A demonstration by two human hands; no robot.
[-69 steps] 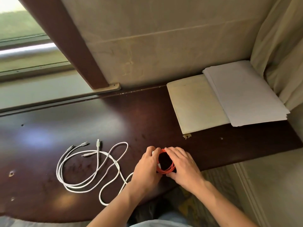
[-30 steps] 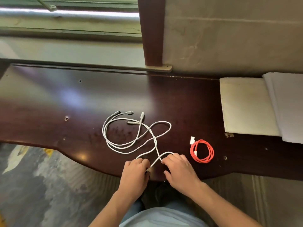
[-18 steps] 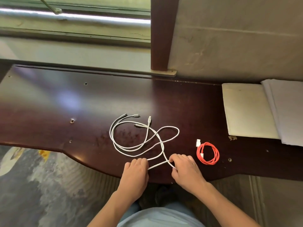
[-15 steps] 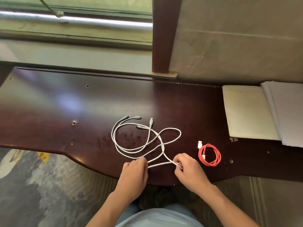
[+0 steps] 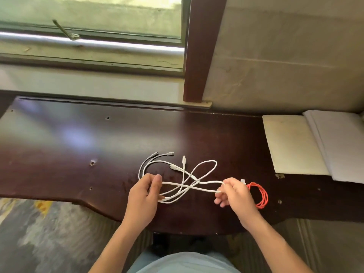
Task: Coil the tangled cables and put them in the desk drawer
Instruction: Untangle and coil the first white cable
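A tangled white cable (image 5: 204,167) with several plug ends lies in loose loops on the dark wooden desk (image 5: 98,138). My left hand (image 5: 144,196) pinches the cable's left loops, and my right hand (image 5: 234,194) pinches its right end, with a strand stretched between them. A coiled orange cable (image 5: 261,194) with a white plug lies flat on the desk just right of my right hand, partly hidden behind it. No drawer is in view.
A cream pad (image 5: 291,144) and a stack of white paper (image 5: 340,144) lie at the desk's right end. A window (image 5: 88,26) and a dark wooden post (image 5: 201,52) stand behind the desk. The desk's front edge curves in near my body.
My hands left the coiled orange cable on the desk and took hold of the white cable. They have since moved apart, pulling a strand straight between them.
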